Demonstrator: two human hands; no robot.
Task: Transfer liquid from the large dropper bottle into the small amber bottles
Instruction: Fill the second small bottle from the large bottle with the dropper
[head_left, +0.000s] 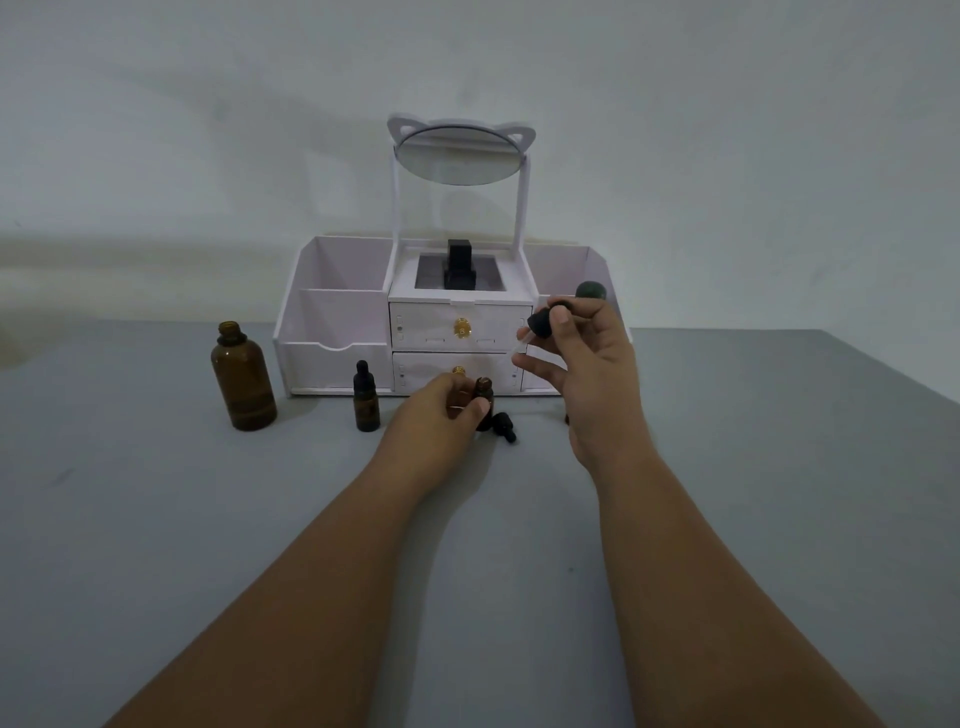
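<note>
A large amber bottle (243, 379) stands uncapped at the left of the grey table. A small amber bottle (367, 398) with a black dropper cap stands to its right. My left hand (436, 415) grips a second small amber bottle (483, 391), which is uncapped; its black cap (505, 426) lies on the table beside it. My right hand (587, 374) holds the large dropper (545, 323) by its black collar, the glass tip slanting down toward the open small bottle and stopping above it. Its rubber bulb sticks up behind my fingers.
A white cosmetic organiser (447, 322) with two drawers, side compartments and a cat-eared mirror (460, 153) stands just behind the bottles against the wall. A black object (460, 265) sits in its top recess. Grey table surface (519, 545) stretches in front.
</note>
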